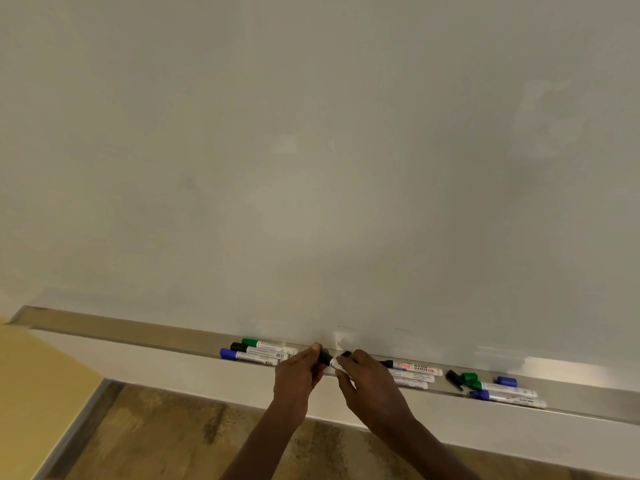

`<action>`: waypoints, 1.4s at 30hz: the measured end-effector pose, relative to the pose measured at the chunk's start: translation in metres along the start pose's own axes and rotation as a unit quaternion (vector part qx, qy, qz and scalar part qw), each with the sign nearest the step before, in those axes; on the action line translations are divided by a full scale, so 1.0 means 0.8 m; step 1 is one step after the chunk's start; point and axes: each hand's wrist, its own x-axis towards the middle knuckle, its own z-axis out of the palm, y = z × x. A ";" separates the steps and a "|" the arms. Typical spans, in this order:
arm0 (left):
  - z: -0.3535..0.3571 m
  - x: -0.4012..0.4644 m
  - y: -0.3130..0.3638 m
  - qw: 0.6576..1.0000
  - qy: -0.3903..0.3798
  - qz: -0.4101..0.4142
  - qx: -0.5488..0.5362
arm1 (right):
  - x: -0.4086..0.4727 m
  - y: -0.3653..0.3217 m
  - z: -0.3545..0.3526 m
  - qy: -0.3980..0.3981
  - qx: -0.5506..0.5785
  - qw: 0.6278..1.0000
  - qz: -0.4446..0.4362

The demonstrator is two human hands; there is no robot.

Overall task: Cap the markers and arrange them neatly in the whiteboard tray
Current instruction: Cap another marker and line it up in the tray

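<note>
A long metal whiteboard tray (138, 336) runs under the board. Over its middle, my left hand (298, 375) pinches a black cap (325, 357) against the end of a white marker (337, 366) gripped by my right hand (370, 382). Three capped markers, green (268, 345), black (258, 350) and blue (251, 356), lie side by side to the left. Right of my hands lie several white markers (415, 374), one with a black end. Farther right lie a loose black cap (454, 380), a green cap (470, 377), a blue cap (506, 381) and two more markers (505, 396).
The blank whiteboard (311, 168) fills the view above the tray. Below are a white wall strip (194, 382), a wood-pattern floor (156, 438) and a yellow wall (31, 393) at the left.
</note>
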 end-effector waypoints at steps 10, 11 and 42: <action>-0.001 -0.009 -0.004 0.999 0.039 -0.015 0.034 | -0.003 -0.023 0.006 0.031 0.202 0.961 0.187; -0.002 -0.010 -0.002 0.999 0.030 -0.013 0.026 | 0.000 -0.022 0.004 0.033 0.216 0.956 0.194; -0.061 0.021 -0.009 0.989 0.131 0.023 0.061 | 0.038 0.021 0.077 -0.075 -0.020 0.995 0.059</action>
